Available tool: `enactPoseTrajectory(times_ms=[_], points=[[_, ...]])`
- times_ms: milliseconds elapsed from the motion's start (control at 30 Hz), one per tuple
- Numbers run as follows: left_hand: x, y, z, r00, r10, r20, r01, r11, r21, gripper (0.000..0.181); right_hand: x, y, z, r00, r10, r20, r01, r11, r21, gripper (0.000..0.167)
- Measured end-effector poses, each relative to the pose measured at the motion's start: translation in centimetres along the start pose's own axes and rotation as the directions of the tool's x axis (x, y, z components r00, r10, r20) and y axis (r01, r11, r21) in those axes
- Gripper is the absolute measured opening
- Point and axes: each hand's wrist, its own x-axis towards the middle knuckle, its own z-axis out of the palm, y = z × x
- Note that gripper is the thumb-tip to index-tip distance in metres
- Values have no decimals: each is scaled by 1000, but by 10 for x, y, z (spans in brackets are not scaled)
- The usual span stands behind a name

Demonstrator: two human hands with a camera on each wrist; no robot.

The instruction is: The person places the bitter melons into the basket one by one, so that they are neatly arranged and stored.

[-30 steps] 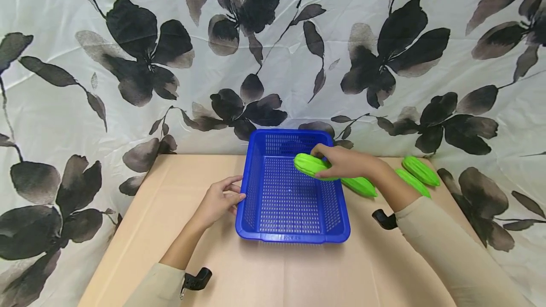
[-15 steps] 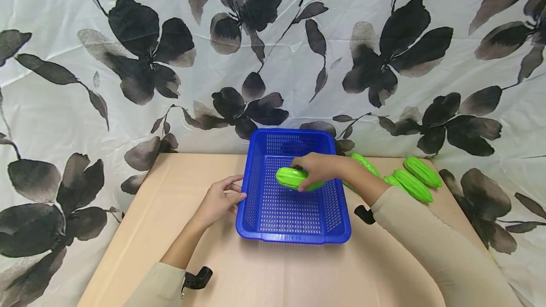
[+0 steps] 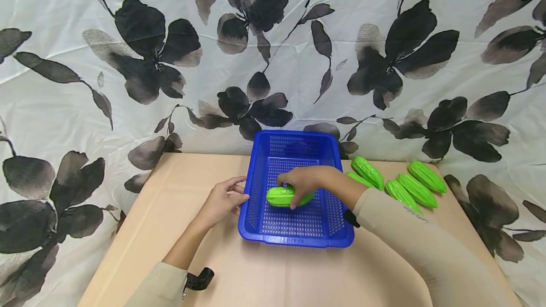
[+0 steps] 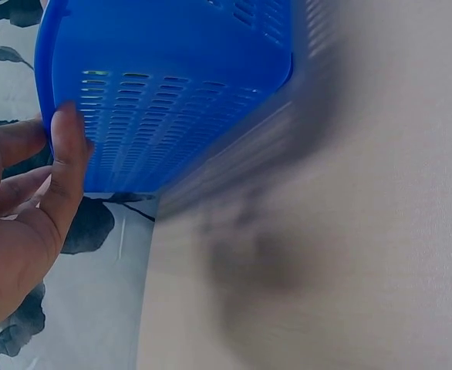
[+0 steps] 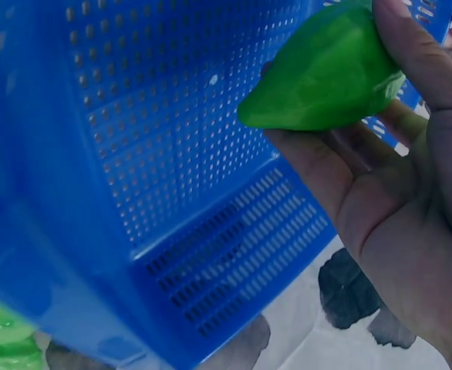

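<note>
Right hand [image 3: 304, 179]: fingers curled, thumb and fingers pinching one green ribbed fruit [image 3: 278, 197] around its middle. Left hand [image 3: 219, 200]: fingers bent, thumb tip and forefinger touching the left rim of a blue basket [image 3: 294, 240]; whether they pinch the rim cannot be told. Basket: one, rectangular, perforated walls and floor, placed about midway along the back edge of the tabletop [image 3: 307, 274]. Held fruit: inside the basket's outline, nearer its left rim than its right, lying crosswise with pointed end showing in the right wrist view; contact with the basket floor cannot be told. Further fruits, green, ribbed: five, toward the back right corner of the tabletop. Two lie side by side just beyond the basket's right rim, one whole [image 3: 368, 173], the other partly hidden behind the right forearm [image 3: 341, 185]. Three more form a slanting row nearer the corner, the closest to the sleeve [image 3: 405, 236] partly covered by it. Wrist fittings: black, one at each cuff. Backdrop: white cloth [image 3: 324, 108] printed with dark flowers and leaves, hanging behind the back edge.
</note>
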Motion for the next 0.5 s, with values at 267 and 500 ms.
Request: enactPoseTrajectory(times_ms=[267,500], points=[[0,1,1,1000,3,-6,-3,1000,14,57,17,-6,7,997,9,82,-7,1000,-17,58],[1,1,0,1000,13,10,-13,1000,25,57,30,-11,19,988,-8,154,15,999,-45,57]])
